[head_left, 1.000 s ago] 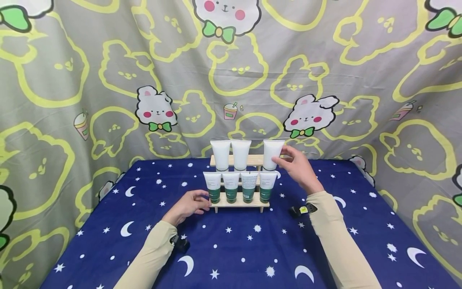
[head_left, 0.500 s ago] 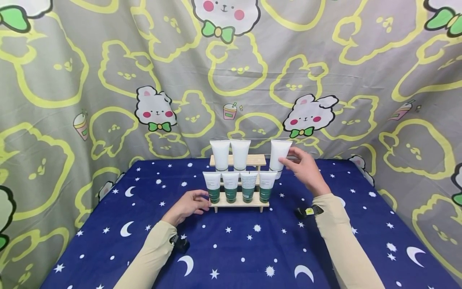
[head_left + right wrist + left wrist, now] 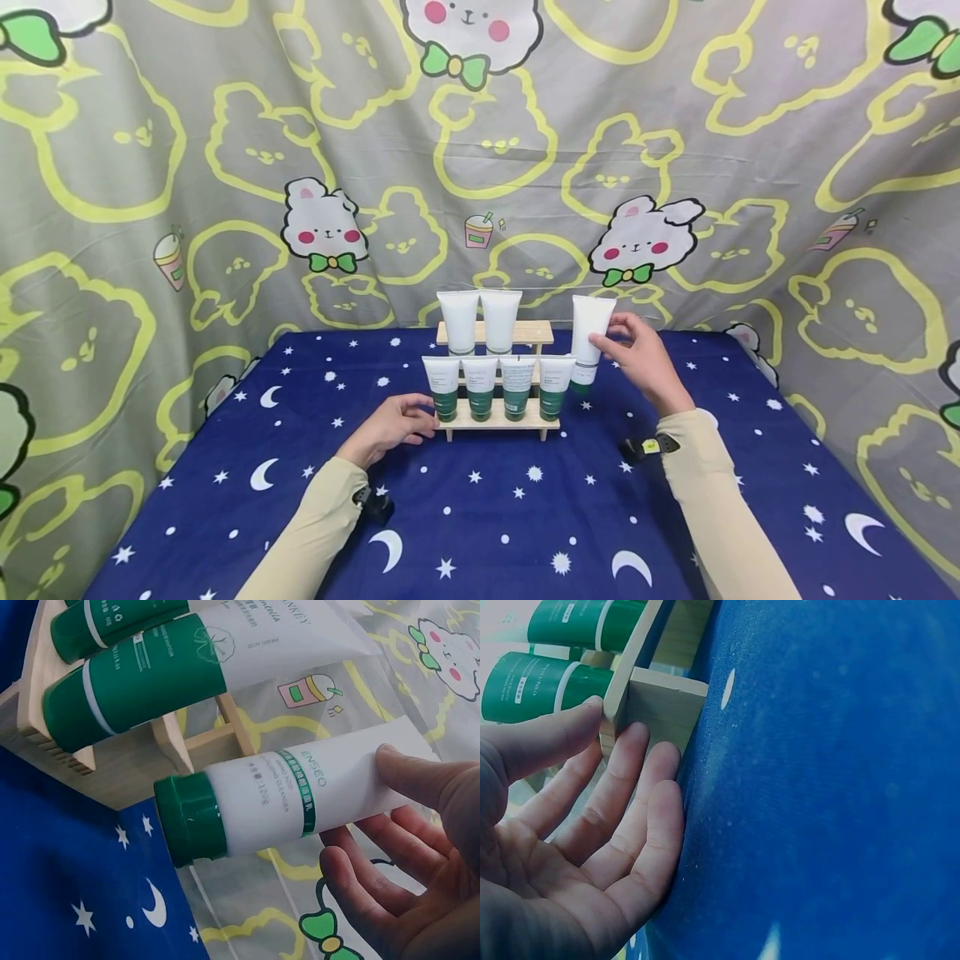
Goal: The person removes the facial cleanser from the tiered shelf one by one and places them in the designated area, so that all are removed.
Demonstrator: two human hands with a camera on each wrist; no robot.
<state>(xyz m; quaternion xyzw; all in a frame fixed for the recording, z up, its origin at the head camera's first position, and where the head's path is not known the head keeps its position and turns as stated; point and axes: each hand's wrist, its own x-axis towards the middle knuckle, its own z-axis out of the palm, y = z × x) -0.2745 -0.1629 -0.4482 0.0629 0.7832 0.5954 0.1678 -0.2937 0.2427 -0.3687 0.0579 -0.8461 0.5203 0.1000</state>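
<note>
My right hand [image 3: 633,354] pinches a white cleanser tube [image 3: 591,333] with a green cap [image 3: 191,819] between thumb and fingers, just right of a stepped wooden rack [image 3: 491,421]. The tube stands cap down, leaning slightly, with its printed label [image 3: 271,793] showing in the right wrist view. My left hand [image 3: 396,429] holds the left front corner of the rack, thumb [image 3: 562,739] on the shelf edge and curled fingers below it. Several green-and-white tubes [image 3: 517,387] line the front shelf. Behind them, two larger white tubes [image 3: 459,321] stand at the left, their lower ends hidden.
The rack's top back shelf [image 3: 531,332] shows to the right of the two white tubes. A dark blue cloth [image 3: 480,533] with moons and stars covers the table. A patterned curtain [image 3: 495,192] hangs close behind the table.
My right hand has taken the white tube from the right end of the rack's rear row, moving it rightward and lower, so its green cap now shows. The left hand stays put.
</note>
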